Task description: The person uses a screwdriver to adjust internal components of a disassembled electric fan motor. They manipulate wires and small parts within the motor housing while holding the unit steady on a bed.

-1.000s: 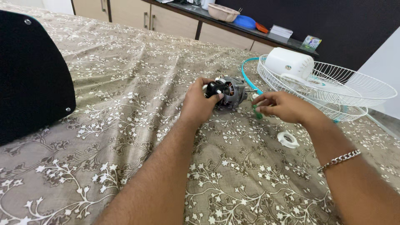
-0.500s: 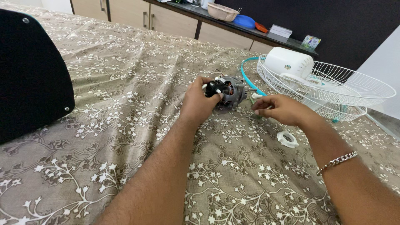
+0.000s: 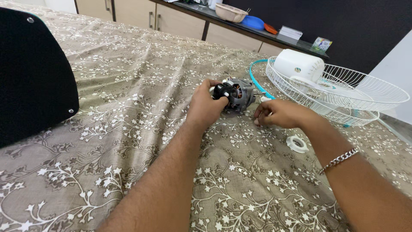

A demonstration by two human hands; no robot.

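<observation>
**Right hand slides in toward bare fan motor on flowered cloth**

Drawn back slightly along the cloth since a second ago, the right hand (image 3: 281, 114) now lies lower and a little nearer the wearer, while the left hand (image 3: 206, 107) keeps its hold on the fan motor (image 3: 240, 93) in much the same spot. The left fingers (image 3: 214, 88) are wrapped around the motor's near end, clamped on its dark body, thumb side uppermost. The motor lies on its side on the cloth, its thin shaft pointing away from those fingers toward the right hand. The right fingers (image 3: 262, 112) are curled together with their tips down on the cloth, just beside the shaft end; a small white piece shows at the fingertips, but whether it is pinched cannot be told. A metal chain bracelet (image 3: 339, 160) circles the right wrist. Near the right hand, toward the wearer, a small white ring-shaped part (image 3: 297, 144) lies flat. Beyond the right fingers sits a white wire fan guard (image 3: 365, 92) holding a white motor cover (image 3: 299, 66), with a teal rim ring (image 3: 256, 79) at its edge. Well off to the left of the left hand stands a black panel (image 3: 30, 77). All rests on a brown floral tablecloth (image 3: 128, 86).
</observation>
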